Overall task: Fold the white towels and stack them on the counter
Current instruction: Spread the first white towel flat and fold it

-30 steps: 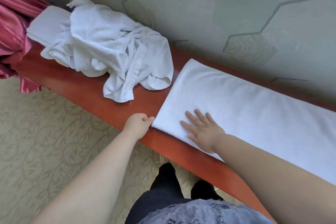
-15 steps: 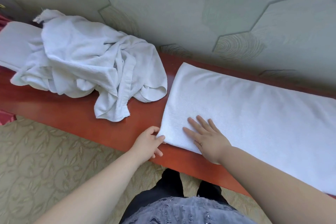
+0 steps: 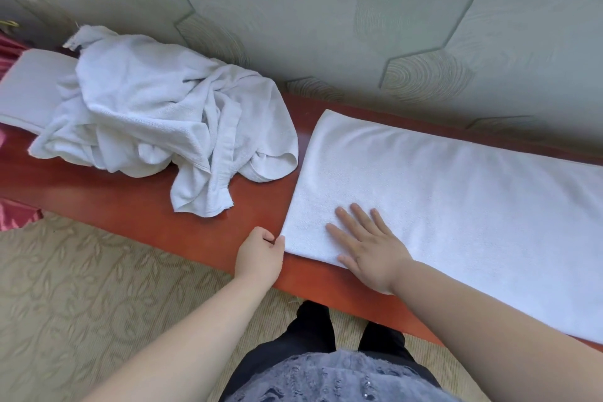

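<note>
A long white towel lies flat along the red-brown counter, folded lengthwise and reaching off the right edge of view. My right hand presses flat on its near left part, fingers straight and spread. My left hand pinches the towel's near left corner at the counter's front edge. A crumpled heap of white towels sits on the counter to the left. Behind that heap, at the far left, lies a folded white towel, partly covered by it.
A grey-green patterned wall runs right behind the narrow counter. Beige patterned carpet lies below its front edge. Red fabric shows at the far left. My dark trousers and shoes stand close to the counter.
My left hand went from resting curled beside the towel's corner to pinching it. My right hand stayed flat on the towel. The view shifted slightly to the right.
</note>
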Tool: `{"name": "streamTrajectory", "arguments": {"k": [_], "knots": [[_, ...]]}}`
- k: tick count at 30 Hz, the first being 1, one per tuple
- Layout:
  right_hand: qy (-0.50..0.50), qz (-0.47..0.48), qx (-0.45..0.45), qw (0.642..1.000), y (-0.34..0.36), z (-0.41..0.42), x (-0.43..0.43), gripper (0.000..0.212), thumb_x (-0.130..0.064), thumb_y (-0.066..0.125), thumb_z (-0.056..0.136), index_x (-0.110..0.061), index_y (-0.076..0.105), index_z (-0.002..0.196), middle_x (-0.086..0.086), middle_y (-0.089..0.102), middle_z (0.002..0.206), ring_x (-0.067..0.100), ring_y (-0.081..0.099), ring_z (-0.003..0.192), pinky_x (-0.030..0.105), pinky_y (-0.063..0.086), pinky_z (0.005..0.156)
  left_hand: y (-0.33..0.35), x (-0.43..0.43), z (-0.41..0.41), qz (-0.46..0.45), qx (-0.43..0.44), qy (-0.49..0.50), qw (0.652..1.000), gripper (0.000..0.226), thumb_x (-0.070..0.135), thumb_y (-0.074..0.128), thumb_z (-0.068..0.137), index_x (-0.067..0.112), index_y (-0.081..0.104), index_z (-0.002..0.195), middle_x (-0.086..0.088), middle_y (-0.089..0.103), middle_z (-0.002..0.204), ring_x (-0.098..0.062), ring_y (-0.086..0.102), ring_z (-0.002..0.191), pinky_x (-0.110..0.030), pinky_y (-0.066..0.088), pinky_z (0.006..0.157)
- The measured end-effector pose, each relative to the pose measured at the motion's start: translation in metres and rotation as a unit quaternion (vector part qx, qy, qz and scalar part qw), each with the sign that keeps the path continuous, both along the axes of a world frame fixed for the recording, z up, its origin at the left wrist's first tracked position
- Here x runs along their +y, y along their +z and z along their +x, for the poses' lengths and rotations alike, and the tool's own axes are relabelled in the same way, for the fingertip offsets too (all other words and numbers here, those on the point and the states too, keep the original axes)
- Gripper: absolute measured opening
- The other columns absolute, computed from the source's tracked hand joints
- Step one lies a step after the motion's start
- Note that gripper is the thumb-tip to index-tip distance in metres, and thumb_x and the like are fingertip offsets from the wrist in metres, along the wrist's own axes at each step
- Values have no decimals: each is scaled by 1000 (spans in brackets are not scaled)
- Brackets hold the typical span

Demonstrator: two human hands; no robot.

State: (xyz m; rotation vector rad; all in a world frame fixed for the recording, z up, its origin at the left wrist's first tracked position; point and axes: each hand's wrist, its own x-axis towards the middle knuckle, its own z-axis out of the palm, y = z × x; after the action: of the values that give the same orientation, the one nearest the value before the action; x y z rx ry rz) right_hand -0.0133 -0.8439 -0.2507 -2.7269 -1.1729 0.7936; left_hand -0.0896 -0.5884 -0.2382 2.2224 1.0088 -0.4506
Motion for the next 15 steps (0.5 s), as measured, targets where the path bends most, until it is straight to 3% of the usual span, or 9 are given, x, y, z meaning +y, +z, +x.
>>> {"name": "streamTrajectory", "arguments": {"k": [3, 6, 10, 15], "knots": [[14, 15, -14, 1000, 0, -5, 4, 65, -61, 11, 103, -38, -11, 160, -2, -28, 167, 23, -32, 152, 48, -16, 124, 2, -4, 4, 37, 37, -42, 998, 30, 57, 62, 91, 29, 58, 83, 10, 65, 75, -5, 59, 70, -26, 37, 53], [58, -4, 8, 998, -3, 4, 11, 68, -66, 8, 101, -40, -13, 160, -2, -33, 165, 22, -38, 148, 49, -16, 124, 1, -6, 6, 77, 59, -67, 993, 32, 56, 62, 91, 28, 57, 77, 10, 63, 73, -7, 58, 67, -27, 36, 52], [39, -12, -5, 999, -5, 65, 41, 72, -70, -3, 94, -41, -8, 161, -4, -25, 168, 24, -31, 152, 50, -14, 124, -4, -7, 5, 46, 49, -22, 997, 26, 49, 66, 92, 28, 59, 80, 6, 69, 72, -12, 65, 70, -32, 52, 62], [3, -78, -28, 997, -9, 154, 68, 70, -69, 9, 99, -42, -16, 158, -8, -27, 167, 27, -28, 153, 52, -12, 125, -7, -7, 4, -6, 40, 26, 999, 19, 45, 71, 90, 29, 61, 86, 6, 72, 77, -14, 71, 74, -40, 60, 74]]}}
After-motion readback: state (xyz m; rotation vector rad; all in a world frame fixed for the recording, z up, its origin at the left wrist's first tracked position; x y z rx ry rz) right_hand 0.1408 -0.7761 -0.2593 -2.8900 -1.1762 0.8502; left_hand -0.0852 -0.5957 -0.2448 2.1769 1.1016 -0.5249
